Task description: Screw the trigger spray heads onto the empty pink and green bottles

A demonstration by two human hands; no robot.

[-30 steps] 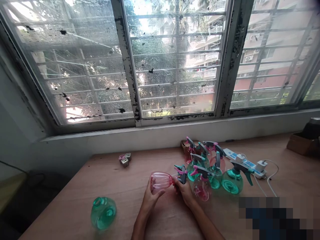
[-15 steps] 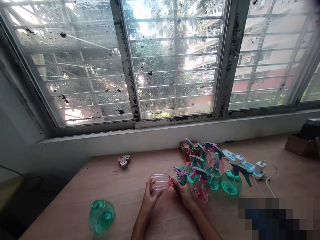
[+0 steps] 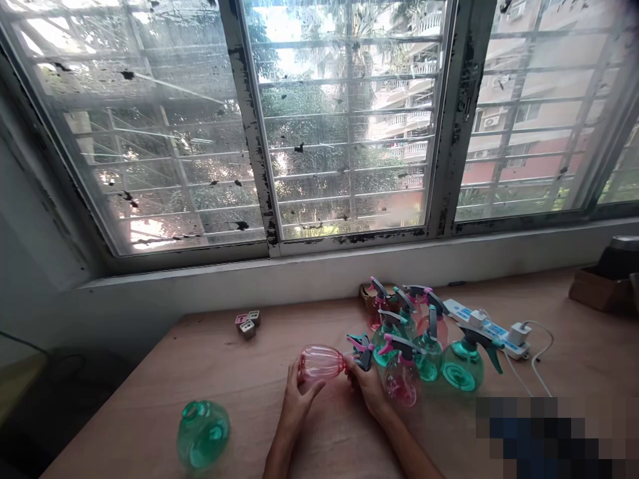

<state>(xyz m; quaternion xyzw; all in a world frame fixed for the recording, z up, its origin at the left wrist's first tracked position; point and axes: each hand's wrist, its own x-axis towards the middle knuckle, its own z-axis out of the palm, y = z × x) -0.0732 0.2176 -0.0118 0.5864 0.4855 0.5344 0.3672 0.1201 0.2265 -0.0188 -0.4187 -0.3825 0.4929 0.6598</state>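
Note:
A clear pink bottle (image 3: 321,363) lies on its side between my hands, its neck to the right. My left hand (image 3: 298,396) holds the bottle's base, with the thumb under its side. The fingers of my right hand (image 3: 367,384) close round the neck, which they partly hide. Just beyond that hand are loose spray heads (image 3: 363,347) with pink, teal and dark grey parts. Close by on the right stands a pink spray bottle (image 3: 401,379) with its trigger head on. Off to the left, a green bottle (image 3: 204,436) has an open neck and no spray head.
Several green and pink spray bottles cluster at the right, including a large green one (image 3: 462,366). Behind them lie a white power strip (image 3: 486,324) with plugs and cables. Small square-topped pieces (image 3: 247,326) sit at the back left. A cardboard box (image 3: 599,288) stands far right.

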